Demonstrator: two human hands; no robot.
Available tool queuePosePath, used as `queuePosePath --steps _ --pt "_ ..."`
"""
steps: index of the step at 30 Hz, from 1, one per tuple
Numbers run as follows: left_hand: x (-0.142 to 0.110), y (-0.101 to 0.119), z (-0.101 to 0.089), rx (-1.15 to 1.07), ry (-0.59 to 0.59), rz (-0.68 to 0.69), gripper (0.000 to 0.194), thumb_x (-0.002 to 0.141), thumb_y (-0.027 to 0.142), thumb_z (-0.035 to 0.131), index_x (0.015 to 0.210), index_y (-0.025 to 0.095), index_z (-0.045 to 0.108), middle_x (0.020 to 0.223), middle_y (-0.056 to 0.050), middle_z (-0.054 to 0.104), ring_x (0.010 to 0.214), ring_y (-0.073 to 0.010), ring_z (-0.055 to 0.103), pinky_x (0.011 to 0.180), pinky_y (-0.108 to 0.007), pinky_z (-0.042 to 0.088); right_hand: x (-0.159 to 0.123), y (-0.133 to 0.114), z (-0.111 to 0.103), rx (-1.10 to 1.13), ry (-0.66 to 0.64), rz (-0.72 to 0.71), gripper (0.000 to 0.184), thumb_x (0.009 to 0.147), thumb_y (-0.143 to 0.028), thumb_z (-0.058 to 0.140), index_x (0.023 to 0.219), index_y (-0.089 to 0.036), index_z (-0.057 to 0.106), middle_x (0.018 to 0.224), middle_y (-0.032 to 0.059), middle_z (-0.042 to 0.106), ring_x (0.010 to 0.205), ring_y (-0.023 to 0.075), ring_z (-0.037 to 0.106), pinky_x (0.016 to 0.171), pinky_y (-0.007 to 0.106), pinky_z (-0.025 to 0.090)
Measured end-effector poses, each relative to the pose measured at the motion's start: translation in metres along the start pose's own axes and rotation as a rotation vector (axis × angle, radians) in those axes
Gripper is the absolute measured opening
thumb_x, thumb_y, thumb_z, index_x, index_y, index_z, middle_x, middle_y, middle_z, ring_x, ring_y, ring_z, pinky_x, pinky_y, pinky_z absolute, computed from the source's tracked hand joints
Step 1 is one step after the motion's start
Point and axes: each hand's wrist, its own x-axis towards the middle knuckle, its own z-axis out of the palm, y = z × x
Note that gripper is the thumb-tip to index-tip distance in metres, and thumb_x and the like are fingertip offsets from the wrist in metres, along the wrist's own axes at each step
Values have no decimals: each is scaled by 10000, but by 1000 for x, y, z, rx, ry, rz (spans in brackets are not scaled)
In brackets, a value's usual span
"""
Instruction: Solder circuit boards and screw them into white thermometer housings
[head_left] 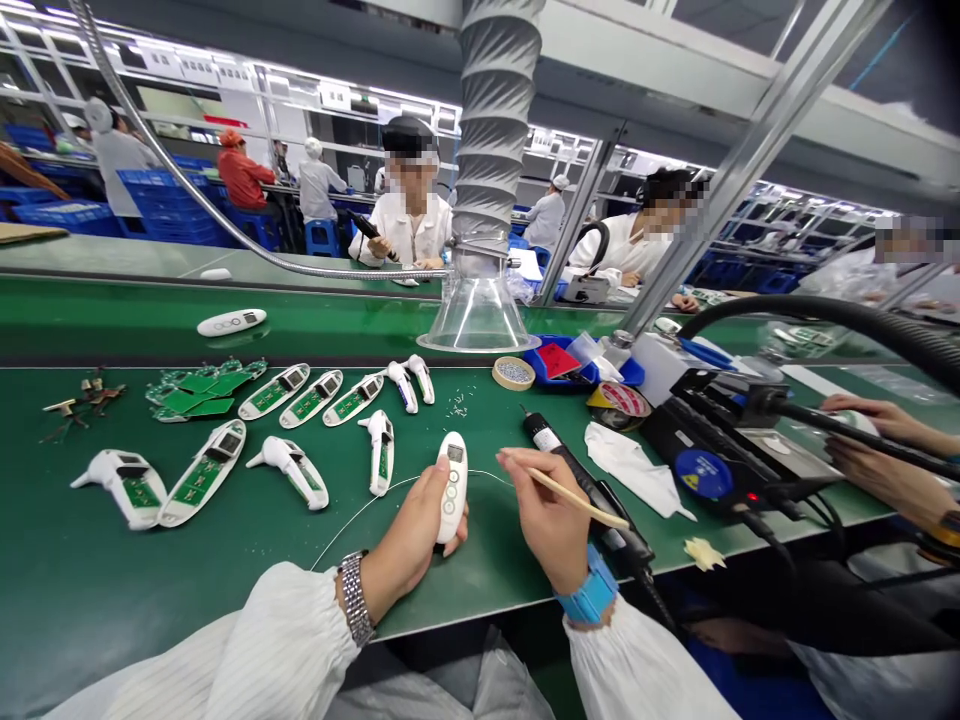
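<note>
Upright in my left hand (420,520) is a white ear thermometer (451,488), its small screen and round buttons facing me; my fingers are closed around its sides. My right hand (551,510), just to its right, pinches a pale wooden stick (577,497) that slants down past the knuckles. Its tip is hidden by my fingers. A thin white wire (360,515) arcs over the mat behind the thermometer. Beyond my left hand lie several opened thermometer halves (204,475) with green circuit boards, and white probe-tipped shells (291,470).
A black electric screwdriver (559,455) lies beside my right hand. Behind it are a round dish of screws (514,373), a blue tray (630,372) and a black soldering station (720,450). A clear fume hood (480,318) hangs ahead. A co-worker's hands (889,450) are at the right.
</note>
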Motion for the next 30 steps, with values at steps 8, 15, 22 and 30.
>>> queuePosePath --steps 8,15,22,30 --pt "3 -2 -2 64 -55 47 430 806 603 455 805 173 439 485 57 488 364 -65 399 312 -146 288 -17 -15 7 181 -226 138 66 882 -162 571 867 -219 601 865 10 656 864 161 617 778 277 498" --pt "2 -4 -3 78 -66 34 407 831 584 423 814 177 437 457 54 495 347 -68 383 320 -151 288 -14 -12 9 204 -262 127 85 882 -142 561 880 -218 601 882 5 648 866 148 606 777 257 481" --pt "2 -3 -3 93 -58 32 418 813 599 434 792 182 432 448 61 483 337 -65 379 319 -152 286 -14 -12 6 197 -293 120 88 885 -138 558 883 -215 602 878 3 645 850 143 605 765 256 479" --pt "3 -3 -2 96 -53 22 431 789 613 450 781 182 435 498 64 488 353 -61 403 323 -157 295 -11 -11 3 160 -341 88 62 896 -170 548 878 -203 597 873 35 641 847 178 606 749 307 493"
